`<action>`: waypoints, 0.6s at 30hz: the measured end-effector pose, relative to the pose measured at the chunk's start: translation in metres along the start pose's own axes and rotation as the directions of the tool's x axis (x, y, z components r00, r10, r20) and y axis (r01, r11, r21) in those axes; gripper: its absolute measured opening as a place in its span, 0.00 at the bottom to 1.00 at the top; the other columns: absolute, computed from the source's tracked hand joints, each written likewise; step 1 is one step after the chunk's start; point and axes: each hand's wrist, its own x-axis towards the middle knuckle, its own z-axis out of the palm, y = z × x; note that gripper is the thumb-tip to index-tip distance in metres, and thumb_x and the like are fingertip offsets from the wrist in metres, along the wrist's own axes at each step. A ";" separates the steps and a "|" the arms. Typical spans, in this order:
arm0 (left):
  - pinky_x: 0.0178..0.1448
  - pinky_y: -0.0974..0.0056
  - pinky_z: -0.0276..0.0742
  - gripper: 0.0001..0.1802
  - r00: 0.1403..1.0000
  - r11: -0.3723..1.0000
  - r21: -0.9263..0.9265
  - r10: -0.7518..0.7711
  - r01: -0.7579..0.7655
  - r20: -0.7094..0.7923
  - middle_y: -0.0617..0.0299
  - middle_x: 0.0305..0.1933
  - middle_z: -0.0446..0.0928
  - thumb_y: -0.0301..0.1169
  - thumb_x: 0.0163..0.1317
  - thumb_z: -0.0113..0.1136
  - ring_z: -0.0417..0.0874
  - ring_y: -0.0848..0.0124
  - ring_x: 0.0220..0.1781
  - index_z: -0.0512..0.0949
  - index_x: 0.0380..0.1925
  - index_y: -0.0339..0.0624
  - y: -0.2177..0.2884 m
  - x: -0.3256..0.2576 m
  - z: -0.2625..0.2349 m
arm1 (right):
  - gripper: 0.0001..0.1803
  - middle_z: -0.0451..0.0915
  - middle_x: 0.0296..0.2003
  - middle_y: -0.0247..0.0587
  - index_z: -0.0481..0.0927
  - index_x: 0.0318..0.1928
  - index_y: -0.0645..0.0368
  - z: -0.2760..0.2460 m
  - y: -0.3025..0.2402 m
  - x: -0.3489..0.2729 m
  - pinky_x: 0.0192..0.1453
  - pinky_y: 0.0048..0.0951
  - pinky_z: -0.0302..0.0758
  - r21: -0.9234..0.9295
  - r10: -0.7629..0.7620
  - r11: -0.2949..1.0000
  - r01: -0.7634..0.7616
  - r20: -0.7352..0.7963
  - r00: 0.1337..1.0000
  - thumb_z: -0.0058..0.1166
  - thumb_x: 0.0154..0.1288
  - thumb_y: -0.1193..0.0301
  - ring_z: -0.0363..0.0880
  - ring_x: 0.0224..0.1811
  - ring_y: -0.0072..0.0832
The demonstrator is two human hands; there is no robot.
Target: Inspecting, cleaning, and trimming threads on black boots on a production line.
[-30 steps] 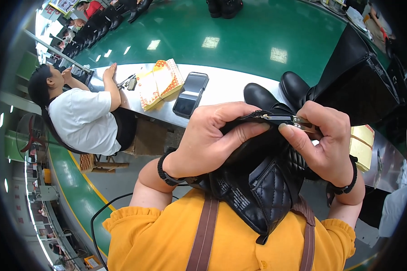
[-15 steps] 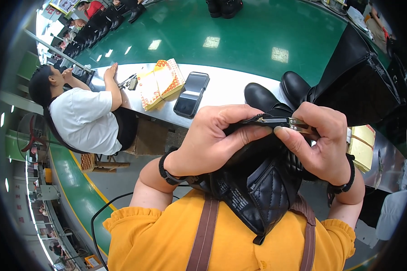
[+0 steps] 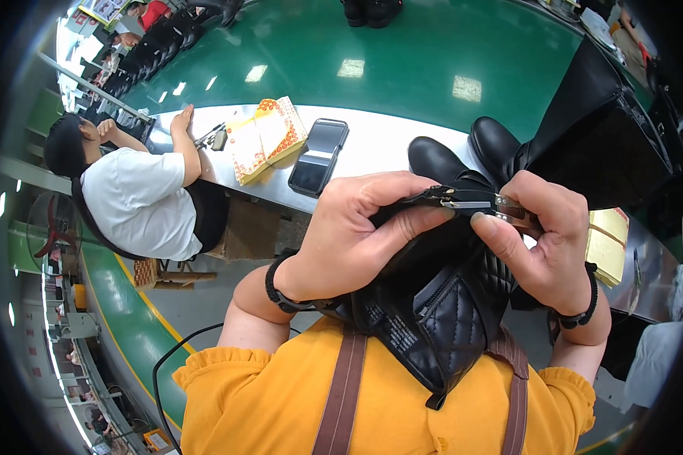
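A black boot (image 3: 440, 330) with a quilted panel and a short zipper lies across my lap. Pinched between the thumb and fingers of my left hand (image 3: 364, 231) is a raised black edge of the boot. My right hand (image 3: 546, 235) is closed around the riveted, brownish handle of a small bladed tool (image 3: 469, 205). Its silvery blade lies along the raised edge, close to my left thumb. A fine dark thread seems to arch between the two hands. Whether the blade touches the edge I cannot tell.
A black phone (image 3: 319, 157) and a tied stack of yellow paper (image 3: 269, 144) lie on the metal table (image 3: 383, 136). A tall black boot (image 3: 592, 129) stands at the right, near another yellow stack (image 3: 607, 243). A person in white (image 3: 136, 193) sits at the left.
My right hand and the tool have shifted slightly right, and the blade sits a little lower along the edge. My left hand keeps its pinch. The seated person's head has turned slightly.
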 end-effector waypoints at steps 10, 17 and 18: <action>0.40 0.73 0.73 0.06 0.998 0.997 0.050 0.058 -0.058 -0.008 0.62 0.33 0.82 0.21 0.58 0.65 0.79 0.78 0.34 0.81 0.35 0.32 0.001 0.000 0.002 | 0.19 0.62 0.13 0.37 0.70 0.21 0.62 -0.001 -0.001 -0.001 0.17 0.23 0.54 0.017 0.027 0.999 -0.028 0.034 0.999 0.68 0.54 0.67 0.58 0.12 0.22; 0.39 0.73 0.73 0.06 0.998 0.994 0.087 0.060 -0.062 0.023 0.60 0.33 0.82 0.21 0.58 0.65 0.79 0.77 0.33 0.81 0.35 0.32 0.001 0.001 0.002 | 0.19 0.61 0.13 0.37 0.71 0.21 0.62 -0.002 -0.001 -0.001 0.17 0.24 0.54 -0.010 0.028 1.000 -0.027 0.048 0.998 0.69 0.54 0.66 0.59 0.12 0.23; 0.39 0.73 0.73 0.06 0.998 0.994 0.088 0.059 -0.061 0.022 0.60 0.33 0.82 0.21 0.58 0.65 0.79 0.77 0.33 0.81 0.35 0.32 0.002 0.001 0.002 | 0.19 0.62 0.12 0.38 0.71 0.21 0.61 -0.002 -0.001 0.000 0.17 0.24 0.55 -0.032 0.023 0.999 -0.022 0.053 0.998 0.69 0.53 0.65 0.60 0.12 0.24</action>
